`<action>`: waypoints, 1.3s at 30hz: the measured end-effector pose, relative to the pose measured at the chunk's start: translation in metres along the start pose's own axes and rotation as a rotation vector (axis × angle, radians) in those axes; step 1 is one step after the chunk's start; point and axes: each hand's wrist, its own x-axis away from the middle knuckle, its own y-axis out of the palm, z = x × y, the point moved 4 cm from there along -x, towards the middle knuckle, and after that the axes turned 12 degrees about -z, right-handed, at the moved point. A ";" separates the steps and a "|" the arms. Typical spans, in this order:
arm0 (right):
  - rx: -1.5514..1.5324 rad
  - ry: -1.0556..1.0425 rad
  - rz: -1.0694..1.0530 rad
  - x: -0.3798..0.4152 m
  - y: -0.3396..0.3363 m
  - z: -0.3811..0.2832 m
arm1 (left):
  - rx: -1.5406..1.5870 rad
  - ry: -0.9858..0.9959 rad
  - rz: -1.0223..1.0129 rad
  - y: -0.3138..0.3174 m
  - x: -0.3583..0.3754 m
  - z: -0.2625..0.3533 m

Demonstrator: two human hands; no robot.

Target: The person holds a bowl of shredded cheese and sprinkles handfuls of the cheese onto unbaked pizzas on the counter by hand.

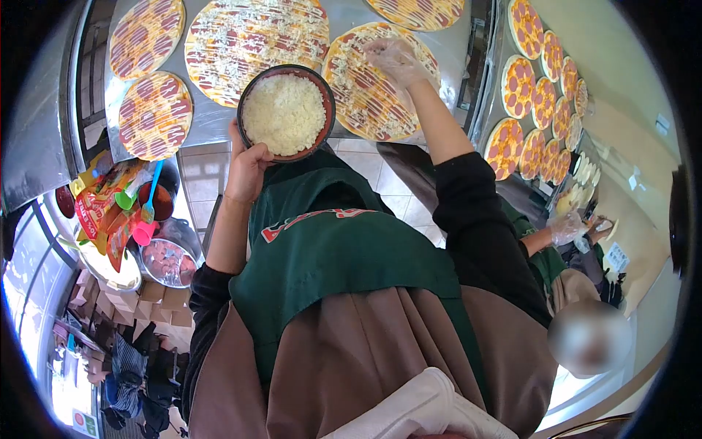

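Observation:
My left hand point(248, 170) grips the rim and side of a dark round bowl point(330, 110), thumb over the front edge. Grated white cheese point(284, 115) fills the bowl. Over a large pizza point(373, 110) at the table's right, my right hand point(398, 62) hovers in a clear plastic glove, fingers drawn together. What they hold, if anything, is hidden by the glove and blur. That pizza has sauce stripes, and white shreds lie on part of it. A neighbouring large pizza point(256, 47), behind the bowl, is strewn with shreds across most of its top.
Two smaller pizzas point(155, 115) lie at the metal table's left. Below them stand a sauce pot point(162, 203), a tub of pink meat pieces point(170, 262) and a red package point(110, 208). At right, a second table point(490, 121) bears several pizzas; a co-worker's gloved hands point(569, 228) work there.

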 end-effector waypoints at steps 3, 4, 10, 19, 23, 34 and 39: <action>0.007 -0.183 -0.059 0.003 0.014 0.015 | -0.009 0.008 0.019 0.004 0.002 0.005; 0.098 -0.118 -0.053 0.016 0.017 0.006 | -0.012 0.007 0.020 0.002 0.002 0.003; 0.275 0.053 0.000 0.051 0.035 -0.001 | -0.048 0.041 0.004 -0.001 -0.003 -0.002; 0.035 -0.019 0.148 0.064 0.021 -0.008 | -0.079 0.004 -0.054 0.031 -0.028 -0.009; -0.122 -0.175 0.228 0.094 0.003 -0.032 | -0.122 -0.053 -0.055 0.041 -0.052 -0.021; 0.250 -0.146 0.066 0.109 0.041 -0.060 | -0.302 -0.031 -0.176 0.097 -0.099 -0.047; 0.174 -0.204 0.201 0.102 0.044 -0.047 | -0.321 -0.064 -0.245 0.101 -0.102 -0.051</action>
